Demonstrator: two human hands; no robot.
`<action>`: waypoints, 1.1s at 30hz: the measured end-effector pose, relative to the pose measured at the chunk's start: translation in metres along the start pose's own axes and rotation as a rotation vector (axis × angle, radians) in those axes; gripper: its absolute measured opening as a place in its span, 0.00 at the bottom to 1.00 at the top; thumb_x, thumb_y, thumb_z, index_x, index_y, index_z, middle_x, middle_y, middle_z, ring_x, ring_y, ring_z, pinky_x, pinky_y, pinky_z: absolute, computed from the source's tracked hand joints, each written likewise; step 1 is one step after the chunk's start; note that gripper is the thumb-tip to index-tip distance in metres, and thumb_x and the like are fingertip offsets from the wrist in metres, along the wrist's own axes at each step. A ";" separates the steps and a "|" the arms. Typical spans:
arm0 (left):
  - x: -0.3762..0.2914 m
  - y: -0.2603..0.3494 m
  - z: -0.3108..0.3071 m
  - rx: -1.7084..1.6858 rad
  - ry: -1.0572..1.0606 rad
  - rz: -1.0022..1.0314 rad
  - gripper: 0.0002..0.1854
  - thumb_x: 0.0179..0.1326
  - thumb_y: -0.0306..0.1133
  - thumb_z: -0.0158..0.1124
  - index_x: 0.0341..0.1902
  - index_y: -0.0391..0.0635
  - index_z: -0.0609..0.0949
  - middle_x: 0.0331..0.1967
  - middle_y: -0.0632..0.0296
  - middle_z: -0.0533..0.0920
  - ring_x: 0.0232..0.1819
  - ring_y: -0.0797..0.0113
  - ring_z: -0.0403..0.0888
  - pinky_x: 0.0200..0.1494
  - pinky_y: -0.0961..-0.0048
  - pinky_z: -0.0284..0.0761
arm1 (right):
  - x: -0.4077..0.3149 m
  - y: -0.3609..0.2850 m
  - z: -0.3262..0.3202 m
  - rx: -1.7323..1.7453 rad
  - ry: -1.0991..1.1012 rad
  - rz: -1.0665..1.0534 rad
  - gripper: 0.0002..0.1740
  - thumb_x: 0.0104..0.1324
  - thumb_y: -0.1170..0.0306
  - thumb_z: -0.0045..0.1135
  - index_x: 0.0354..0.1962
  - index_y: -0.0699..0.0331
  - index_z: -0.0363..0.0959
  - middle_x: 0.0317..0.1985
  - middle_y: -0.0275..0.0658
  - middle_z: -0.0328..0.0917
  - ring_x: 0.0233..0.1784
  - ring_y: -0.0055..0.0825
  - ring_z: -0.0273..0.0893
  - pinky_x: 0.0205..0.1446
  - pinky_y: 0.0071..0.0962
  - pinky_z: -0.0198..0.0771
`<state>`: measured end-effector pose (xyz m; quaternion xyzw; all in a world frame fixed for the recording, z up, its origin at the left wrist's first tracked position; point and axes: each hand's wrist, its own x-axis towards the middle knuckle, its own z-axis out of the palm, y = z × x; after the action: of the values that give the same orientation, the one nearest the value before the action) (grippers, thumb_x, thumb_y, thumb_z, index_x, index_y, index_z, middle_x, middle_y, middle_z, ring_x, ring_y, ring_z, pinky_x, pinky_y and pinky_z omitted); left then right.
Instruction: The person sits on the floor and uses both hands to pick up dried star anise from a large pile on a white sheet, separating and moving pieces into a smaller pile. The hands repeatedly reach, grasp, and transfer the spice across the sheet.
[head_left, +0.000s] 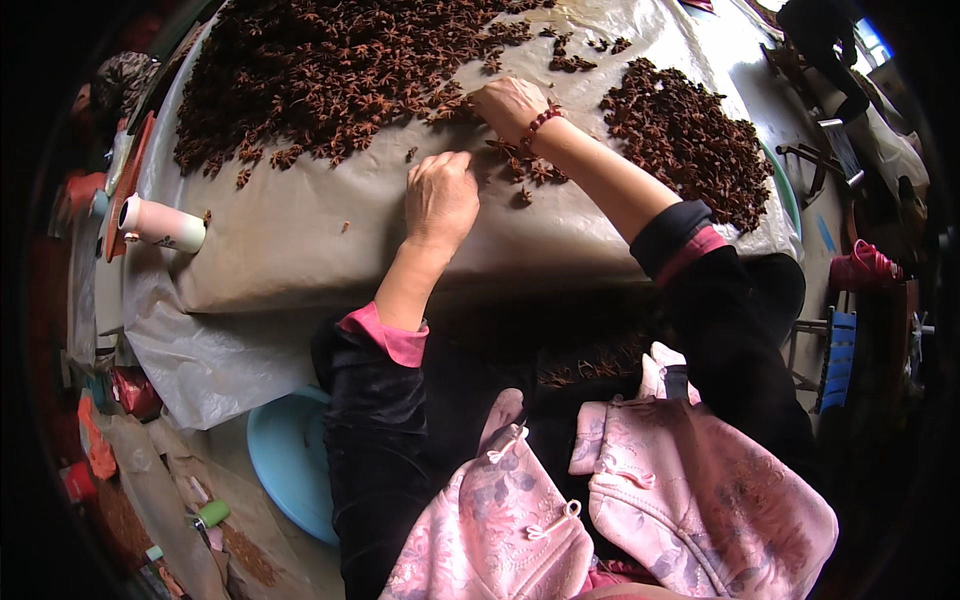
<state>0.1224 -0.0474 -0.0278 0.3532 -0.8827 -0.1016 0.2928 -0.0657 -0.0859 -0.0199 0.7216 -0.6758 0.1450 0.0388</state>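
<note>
A large spread of dried star anise covers the far left and middle of a table under plastic sheeting. A second, denser heap of star anise lies at the right. My right hand, with a dark red bead bracelet at the wrist, is at the near edge of the large spread, its fingertips at some pods; whether it grips any is hidden. My left hand is curled above the sheeting, left of a few loose pods; its fingertips point away and what they hold cannot be seen.
A pink and white cup lies or leans at the table's left edge. Below the left side is a light blue basin. A blue-slatted chair and a pink container are at the right. Another person is at the upper right.
</note>
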 end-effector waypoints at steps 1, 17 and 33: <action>-0.001 -0.001 -0.001 -0.012 -0.013 0.004 0.08 0.54 0.25 0.55 0.36 0.40 0.81 0.35 0.53 0.82 0.44 0.53 0.78 0.52 0.58 0.70 | 0.006 0.000 0.003 -0.063 -0.100 0.032 0.11 0.58 0.68 0.50 0.24 0.61 0.79 0.25 0.45 0.80 0.33 0.46 0.80 0.36 0.43 0.74; 0.028 -0.024 -0.007 -0.020 0.120 -0.160 0.22 0.60 0.27 0.54 0.60 0.45 0.74 0.56 0.54 0.78 0.57 0.54 0.75 0.59 0.65 0.71 | -0.087 -0.012 -0.083 0.920 -0.776 -0.280 0.11 0.65 0.66 0.54 0.37 0.61 0.81 0.31 0.38 0.84 0.28 0.21 0.80 0.36 0.27 0.77; 0.007 -0.017 0.004 0.166 -0.024 0.055 0.07 0.50 0.25 0.57 0.34 0.43 0.80 0.38 0.57 0.79 0.51 0.55 0.72 0.55 0.57 0.63 | 0.019 -0.008 0.015 0.256 0.264 0.006 0.10 0.59 0.70 0.55 0.39 0.61 0.78 0.36 0.45 0.79 0.42 0.43 0.78 0.46 0.39 0.73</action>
<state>0.1249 -0.0647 -0.0346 0.3508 -0.9009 -0.0243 0.2544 -0.0550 -0.1076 -0.0279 0.6935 -0.6429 0.3234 0.0346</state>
